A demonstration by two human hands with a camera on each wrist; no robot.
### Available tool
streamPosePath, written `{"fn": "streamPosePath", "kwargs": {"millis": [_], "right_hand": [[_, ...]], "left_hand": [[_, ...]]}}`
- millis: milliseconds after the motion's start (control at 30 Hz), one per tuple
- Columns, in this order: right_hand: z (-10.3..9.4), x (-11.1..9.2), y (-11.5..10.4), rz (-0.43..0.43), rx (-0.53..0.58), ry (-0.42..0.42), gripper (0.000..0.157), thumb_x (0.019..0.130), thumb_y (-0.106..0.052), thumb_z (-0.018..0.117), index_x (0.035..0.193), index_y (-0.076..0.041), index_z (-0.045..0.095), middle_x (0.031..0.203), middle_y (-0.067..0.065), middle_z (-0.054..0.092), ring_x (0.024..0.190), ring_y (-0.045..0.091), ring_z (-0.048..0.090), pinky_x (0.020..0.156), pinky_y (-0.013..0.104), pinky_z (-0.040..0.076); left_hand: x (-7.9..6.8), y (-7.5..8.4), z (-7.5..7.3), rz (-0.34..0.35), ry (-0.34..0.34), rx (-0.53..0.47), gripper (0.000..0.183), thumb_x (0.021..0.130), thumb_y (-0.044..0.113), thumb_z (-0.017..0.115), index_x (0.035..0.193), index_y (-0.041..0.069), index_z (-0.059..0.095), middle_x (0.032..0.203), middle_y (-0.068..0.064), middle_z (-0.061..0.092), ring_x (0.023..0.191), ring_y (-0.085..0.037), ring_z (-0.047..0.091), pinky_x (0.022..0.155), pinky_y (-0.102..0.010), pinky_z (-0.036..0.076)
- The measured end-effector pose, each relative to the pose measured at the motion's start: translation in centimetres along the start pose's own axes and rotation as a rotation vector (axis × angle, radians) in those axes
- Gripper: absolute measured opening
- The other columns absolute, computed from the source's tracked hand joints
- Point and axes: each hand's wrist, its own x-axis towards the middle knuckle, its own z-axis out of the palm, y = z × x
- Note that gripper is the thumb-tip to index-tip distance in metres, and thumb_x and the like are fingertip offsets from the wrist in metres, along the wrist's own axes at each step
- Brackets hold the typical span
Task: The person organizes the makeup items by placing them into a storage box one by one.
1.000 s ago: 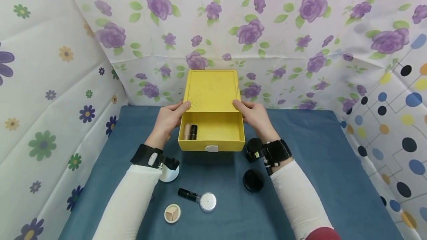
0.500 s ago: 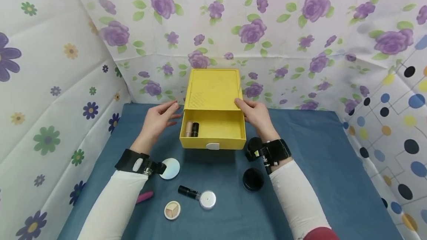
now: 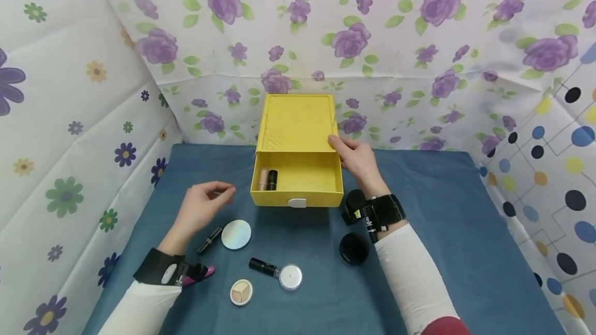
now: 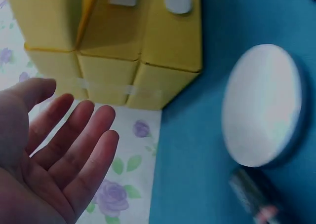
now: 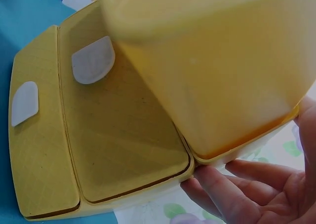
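Fingers loose and empty, the left hand [image 3: 203,204] hangs over blue cloth [image 3: 428,185] — just toward the person lies a slim black tube [image 3: 209,240], slanting away rightward beside a flat, pale, round disc [image 3: 236,234]. The right hand [image 3: 357,161] grips the yellow plastic three-drawer box [image 3: 300,123], farther right.

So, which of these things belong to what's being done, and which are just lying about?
Seems part of the job:
box, gripped by the right fingers
open drawer
beige tube and black tube inside it

Apparently just lying about, perhaps wanted later:
disc
dark tube beside disc
jar
second dark tube by jar
palette
tub
pink item
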Motion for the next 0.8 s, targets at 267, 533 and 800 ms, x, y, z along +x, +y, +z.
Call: {"fn": "streamPosePath", "kwargs": {"millis": [267,533,800], "right_hand": [[-0.1,0.1,-0.2,-0.007,-0.022,-0.019,0.084,0.079,-0.075,0.063,0.141,-0.018,0.057,0.133,0.002,0.059,0.106,0.014,0.062,0.09,0.038,0.056],[-0.3,-0.1,-0.1,-0.016,-0.009,-0.017,0.082,0.081,-0.073,0.063,0.141,-0.017,0.057,0.132,0.003,0.06,0.106,0.013,0.062,0.091,0.038,0.056],[0.0,0.0,0.1,0.01,-0.029,-0.02,0.084,0.081,-0.075,0.061,0.143,-0.018,0.055,0.134,0.003,0.059,0.107,0.014,0.061,0.092,0.038,0.055]], "left_hand": [[-3.0,-0.5,1.6,0.203,-0.139,0.146,0.011,0.093,0.029,0.071,0.103,0.025,0.075,0.095,0.01,0.071,0.084,-0.006,0.064,0.071,-0.036,0.059],[-4.7,0.1,4.8,0.377,-0.3,0.214,0.021,0.091,0.035,0.073,0.108,0.025,0.075,0.103,0.004,0.072,0.093,-0.01,0.065,0.075,-0.039,0.059],[-6.0,-0.1,7.6,0.494,-0.361,0.267,0.011,0.088,0.035,0.075,0.095,0.026,0.074,0.095,0.01,0.066,0.087,-0.008,0.061,0.075,-0.034,0.056]]}}
